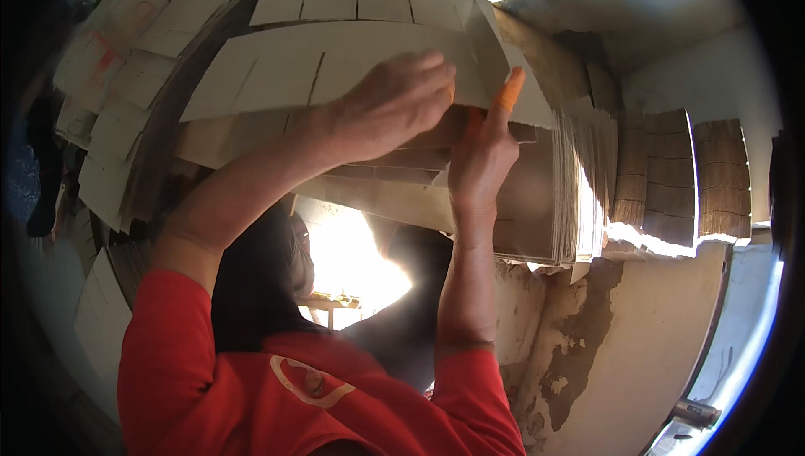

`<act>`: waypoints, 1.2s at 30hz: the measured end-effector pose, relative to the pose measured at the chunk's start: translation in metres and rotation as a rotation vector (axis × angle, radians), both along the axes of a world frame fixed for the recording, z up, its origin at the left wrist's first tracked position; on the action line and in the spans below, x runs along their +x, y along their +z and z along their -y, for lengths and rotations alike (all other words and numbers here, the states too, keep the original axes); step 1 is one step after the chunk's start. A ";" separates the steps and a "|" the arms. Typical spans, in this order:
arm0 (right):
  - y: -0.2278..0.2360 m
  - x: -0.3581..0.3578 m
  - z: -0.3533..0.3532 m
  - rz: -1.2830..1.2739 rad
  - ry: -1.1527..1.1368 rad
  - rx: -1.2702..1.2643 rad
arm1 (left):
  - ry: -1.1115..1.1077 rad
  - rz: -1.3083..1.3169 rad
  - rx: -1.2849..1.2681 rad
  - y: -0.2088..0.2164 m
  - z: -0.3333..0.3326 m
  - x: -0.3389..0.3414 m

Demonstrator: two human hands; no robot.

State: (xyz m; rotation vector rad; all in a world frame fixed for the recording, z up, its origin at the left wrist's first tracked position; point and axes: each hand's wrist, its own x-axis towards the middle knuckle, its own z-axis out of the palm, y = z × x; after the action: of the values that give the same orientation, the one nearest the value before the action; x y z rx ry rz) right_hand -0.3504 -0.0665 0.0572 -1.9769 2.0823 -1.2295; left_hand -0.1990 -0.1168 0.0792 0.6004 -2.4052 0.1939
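Pale slotted cardboard sheets (pixel 277 75) lie in a layered pile before me, with thin cuts running in from their edges. Over the front sheet, my left hand (pixel 394 104) is closed, its fingers bent together; what they hold, if anything, is hidden. To its right, my right hand (pixel 486 158) grips the lower end of a narrow upright cardboard strip (pixel 489 49) between index finger and thumb. Orange covers show on that index finger and thumb, and a bit of orange shows at my left fingertips. Below both hands, brown cardboard layers (pixel 394 157) overhang toward me.
More cardboard stacks (pixel 126 24) lean at the left. Brown bundled cardboard (pixel 667 175) stands on a ledge at the right, beside a stack of sheets on edge (pixel 587 188). A peeling wall (pixel 637 313) is at lower right. Bright light glares below my arms.
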 end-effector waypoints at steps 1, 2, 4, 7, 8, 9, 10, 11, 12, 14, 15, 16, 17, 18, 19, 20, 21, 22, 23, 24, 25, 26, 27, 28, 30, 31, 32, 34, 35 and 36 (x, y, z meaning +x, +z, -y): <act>0.012 0.005 -0.002 -0.053 0.028 0.002 | -0.004 -0.043 0.045 0.008 0.000 0.008; 0.020 0.008 -0.001 -0.126 0.057 0.020 | 0.021 -0.047 0.086 0.012 0.003 0.016; 0.037 0.013 0.010 -0.282 0.093 0.055 | 0.051 -0.062 0.164 0.021 0.012 0.029; 0.047 0.021 0.042 -0.394 0.124 0.179 | 0.177 -0.060 0.337 0.018 0.017 0.046; 0.044 0.021 0.054 -0.422 0.140 0.218 | 0.214 -0.062 0.357 0.017 0.017 0.054; 0.042 0.019 0.063 -0.421 0.152 0.254 | 0.288 0.017 0.457 0.025 0.010 0.060; 0.037 0.018 0.071 -0.417 0.173 0.292 | 0.338 0.028 0.498 0.026 0.008 0.067; 0.031 0.016 0.080 -0.413 0.192 0.330 | 0.386 0.040 0.539 0.025 0.008 0.075; 0.012 0.008 0.093 -0.328 0.195 0.416 | 0.428 0.053 0.580 0.020 0.009 0.082; -0.024 -0.015 0.110 -0.150 0.177 0.596 | 0.411 0.010 0.579 0.005 0.010 0.094; -0.023 -0.008 0.105 -0.065 0.149 0.553 | 0.462 0.057 0.638 0.007 0.007 0.104; -0.022 -0.005 0.097 0.019 0.114 0.509 | 0.508 0.103 0.696 0.006 0.005 0.114; -0.020 -0.005 0.087 0.103 0.073 0.462 | 0.459 0.009 0.688 -0.010 0.009 0.124; -0.016 -0.003 0.072 0.032 0.108 0.307 | 0.457 0.003 0.651 -0.021 0.004 0.135; -0.009 -0.005 0.054 -0.040 0.141 0.149 | 0.453 -0.006 0.611 -0.030 -0.002 0.143; -0.005 -0.012 0.034 -0.114 0.165 -0.012 | 0.438 -0.015 0.570 -0.035 -0.007 0.145; -0.006 -0.024 0.014 -0.213 0.076 -0.102 | 0.446 0.000 0.536 -0.038 -0.012 0.145; -0.009 -0.037 -0.005 -0.310 -0.007 -0.191 | 0.458 0.016 0.504 -0.041 -0.016 0.144; -0.011 -0.048 -0.025 -0.359 -0.065 -0.242 | 0.468 0.033 0.473 -0.044 -0.020 0.141; -0.015 -0.057 -0.040 -0.405 -0.114 -0.294 | 0.497 0.082 0.441 -0.047 -0.021 0.141; -0.020 -0.067 -0.056 -0.425 -0.112 -0.271 | 0.519 0.131 0.405 -0.051 -0.021 0.139; -0.029 -0.077 -0.070 -0.445 -0.109 -0.247 | 0.543 0.180 0.369 -0.055 -0.021 0.137; -0.031 -0.084 -0.082 -0.463 -0.109 -0.227 | 0.566 0.252 0.373 -0.058 -0.018 0.137; -0.032 -0.090 -0.092 -0.528 -0.135 -0.179 | 0.591 0.325 0.376 -0.062 -0.015 0.137; -0.036 -0.101 -0.108 -0.652 -0.184 -0.084 | 0.612 0.392 0.361 -0.065 -0.013 0.135; -0.041 -0.112 -0.110 -0.674 -0.230 -0.058 | 0.607 0.388 0.346 -0.062 -0.013 0.134; -0.045 -0.123 -0.114 -0.686 -0.291 -0.033 | 0.605 0.384 0.332 -0.060 -0.014 0.133; -0.047 -0.134 -0.120 -0.702 -0.412 0.020 | 0.528 0.275 0.211 -0.055 -0.024 0.124; -0.056 -0.146 -0.117 -0.629 -0.413 0.136 | 0.490 0.220 0.152 -0.053 -0.030 0.119; -0.069 -0.161 -0.120 -0.666 -0.417 0.158 | 0.388 0.166 0.202 -0.048 -0.037 0.107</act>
State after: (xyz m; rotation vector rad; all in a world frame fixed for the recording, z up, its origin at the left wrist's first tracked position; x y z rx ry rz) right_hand -0.5114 0.0537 -0.0118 -2.1438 2.8941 -0.4032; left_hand -0.0921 -0.0793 0.0307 1.1859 -2.4617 0.1702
